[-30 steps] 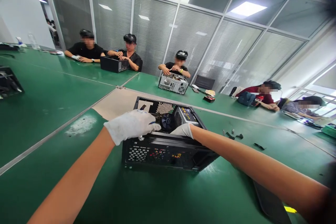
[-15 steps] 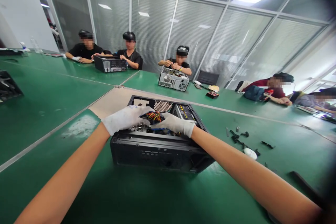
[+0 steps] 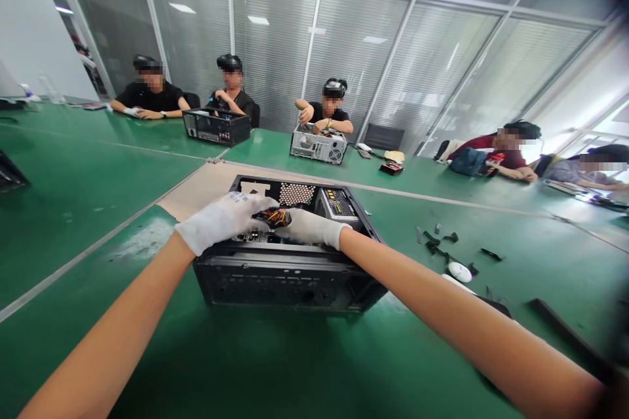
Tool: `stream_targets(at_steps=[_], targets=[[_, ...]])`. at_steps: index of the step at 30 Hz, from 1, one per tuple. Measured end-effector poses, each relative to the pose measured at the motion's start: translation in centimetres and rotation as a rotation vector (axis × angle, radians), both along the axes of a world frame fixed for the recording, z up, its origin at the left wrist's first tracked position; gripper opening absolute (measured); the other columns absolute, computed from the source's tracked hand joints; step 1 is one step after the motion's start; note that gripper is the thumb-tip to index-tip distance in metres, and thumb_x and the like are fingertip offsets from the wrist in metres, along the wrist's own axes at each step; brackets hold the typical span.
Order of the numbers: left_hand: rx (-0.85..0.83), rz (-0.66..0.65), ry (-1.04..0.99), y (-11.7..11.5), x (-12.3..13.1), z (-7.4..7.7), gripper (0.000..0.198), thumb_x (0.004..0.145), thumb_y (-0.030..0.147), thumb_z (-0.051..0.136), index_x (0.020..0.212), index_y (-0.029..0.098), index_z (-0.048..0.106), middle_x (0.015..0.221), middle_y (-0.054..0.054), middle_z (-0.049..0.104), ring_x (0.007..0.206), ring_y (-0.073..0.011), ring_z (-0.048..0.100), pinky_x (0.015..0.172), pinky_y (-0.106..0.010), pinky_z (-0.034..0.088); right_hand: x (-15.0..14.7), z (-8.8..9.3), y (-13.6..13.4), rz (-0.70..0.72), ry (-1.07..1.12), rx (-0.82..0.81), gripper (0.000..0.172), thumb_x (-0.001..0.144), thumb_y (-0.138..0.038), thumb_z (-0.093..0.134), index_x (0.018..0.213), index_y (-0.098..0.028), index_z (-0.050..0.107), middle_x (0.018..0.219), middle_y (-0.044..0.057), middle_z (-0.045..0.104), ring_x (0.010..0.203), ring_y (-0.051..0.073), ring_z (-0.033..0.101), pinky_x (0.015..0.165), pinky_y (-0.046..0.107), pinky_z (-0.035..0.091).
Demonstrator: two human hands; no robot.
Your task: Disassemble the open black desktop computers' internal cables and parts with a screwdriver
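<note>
A black computer case (image 3: 289, 281) lies on its side in front of me, its upper side uncovered. Both hands, in white gloves, reach into it. Between them is a bundle of cables (image 3: 276, 217) with red, yellow and black wires. My left hand (image 3: 228, 219) has its fingers curled round the left end of the bundle. From the right, my right hand (image 3: 314, 228) grips the other end. A power supply (image 3: 339, 204) with a yellow-marked label sits in the far right corner of the case. Part of the circuit board shows under my left fingers; the rest is hidden.
Cardboard (image 3: 189, 188) lies behind the case. To the right are scattered black pieces (image 3: 437, 245), a white round object (image 3: 460, 272) and a long dark strip (image 3: 565, 334). Across the green table, people work at a black case (image 3: 216, 127) and a silver case (image 3: 318, 145).
My view has shifted slightly, so everything sits further left. Both hands stay on the cable bundle. Across the table, a person's black case has been turned.
</note>
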State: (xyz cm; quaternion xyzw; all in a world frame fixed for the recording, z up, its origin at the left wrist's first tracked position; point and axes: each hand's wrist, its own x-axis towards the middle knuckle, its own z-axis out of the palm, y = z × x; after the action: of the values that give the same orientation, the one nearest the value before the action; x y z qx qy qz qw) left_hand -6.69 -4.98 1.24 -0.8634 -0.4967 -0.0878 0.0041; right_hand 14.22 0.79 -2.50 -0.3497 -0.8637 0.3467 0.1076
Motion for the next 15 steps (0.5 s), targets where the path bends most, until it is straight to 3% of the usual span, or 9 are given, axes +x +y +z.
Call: stream_targets(at_steps=[3, 6, 11, 15], targets=[[-0.042, 0.027, -0.007, -0.2, 0.2, 0.6, 0.047, 0.092, 0.051, 0.062, 0.132, 0.025, 0.061, 0.113, -0.007, 0.073, 0.104, -0.0260, 0.067, 0.089, -0.031, 0.047, -0.1, 0.1, -0.1, -0.169, -0.123, 0.217, 0.030, 0.084, -0.017, 0.067, 0.114, -0.017, 0.065, 0.103, 0.008, 0.074, 0.090, 0.020, 0.067, 0.080, 0.027, 0.047], [-0.099, 0.007, -0.074, -0.3, 0.3, 1.1, 0.044, 0.092, 0.057, 0.058, 0.120, 0.024, 0.068, 0.100, -0.006, 0.074, 0.095, -0.0243, 0.068, 0.084, -0.029, 0.047, -0.1, 0.2, -0.1, -0.236, -0.143, 0.344, 0.027, 0.086, -0.019, 0.065, 0.113, -0.017, 0.061, 0.097, 0.010, 0.073, 0.087, 0.021, 0.067, 0.074, 0.026, 0.045], [-0.219, -0.049, -0.176, -0.4, 0.3, 1.4, 0.051, 0.096, 0.062, 0.044, 0.097, 0.020, 0.071, 0.078, -0.004, 0.070, 0.075, -0.0192, 0.065, 0.075, -0.027, 0.047, -0.3, 0.1, -0.1, -0.241, -0.148, 0.380, 0.023, 0.088, -0.018, 0.063, 0.111, -0.017, 0.059, 0.096, 0.010, 0.072, 0.085, 0.020, 0.066, 0.073, 0.027, 0.043], [-0.216, -0.029, -0.144, -0.7, 0.4, 1.7, 0.049, 0.095, 0.062, 0.046, 0.093, 0.019, 0.069, 0.083, -0.006, 0.070, 0.079, -0.0206, 0.065, 0.074, -0.028, 0.047, -0.1, 1.6, -0.8, -0.190, -0.161, 0.288, 0.034, 0.080, -0.027, 0.075, 0.112, -0.020, 0.064, 0.094, 0.006, 0.073, 0.082, 0.019, 0.064, 0.071, 0.026, 0.043]])
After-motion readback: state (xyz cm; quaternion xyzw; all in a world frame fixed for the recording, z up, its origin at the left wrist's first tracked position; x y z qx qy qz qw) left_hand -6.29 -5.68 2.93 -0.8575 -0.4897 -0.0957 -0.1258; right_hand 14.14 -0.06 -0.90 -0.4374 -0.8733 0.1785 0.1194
